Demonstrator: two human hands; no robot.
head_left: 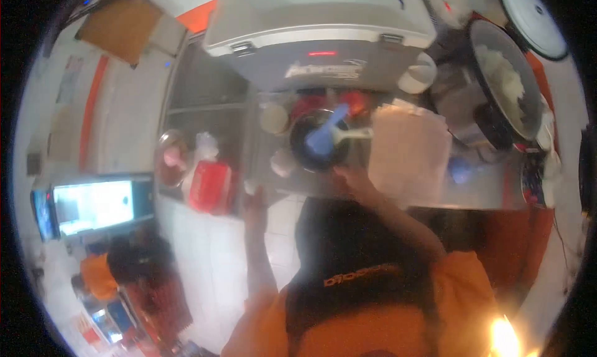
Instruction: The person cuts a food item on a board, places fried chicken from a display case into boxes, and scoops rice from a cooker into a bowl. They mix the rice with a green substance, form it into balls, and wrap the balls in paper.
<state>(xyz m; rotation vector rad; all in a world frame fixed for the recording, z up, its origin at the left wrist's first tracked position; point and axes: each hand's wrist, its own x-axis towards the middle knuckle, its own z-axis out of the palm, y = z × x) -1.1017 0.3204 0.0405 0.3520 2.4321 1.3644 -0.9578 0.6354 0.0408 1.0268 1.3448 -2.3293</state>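
Steel kitchen desk [323,182] runs below a big grey lidded appliance [320,37], w/ a pan of white rice [507,77] off to the right. Right hand [349,175] rests at the near rim of a dark round bowl [318,147]; fingers too blurred to tell the grip. Blue plastic scoop [324,135] sits in the bowl, probably parked for quick reach, long axis diagonal, handle pointing up-right. Left hand [255,203] hangs loosely spread, holding nothing, beside a red plastic container [210,186].

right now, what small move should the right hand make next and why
Probably slide the right hand forward to grip the black bowl: it rests at the bowl's near rim, seemingly empty, while the blue scoop lies inside. The left hand hangs free beside the counter.
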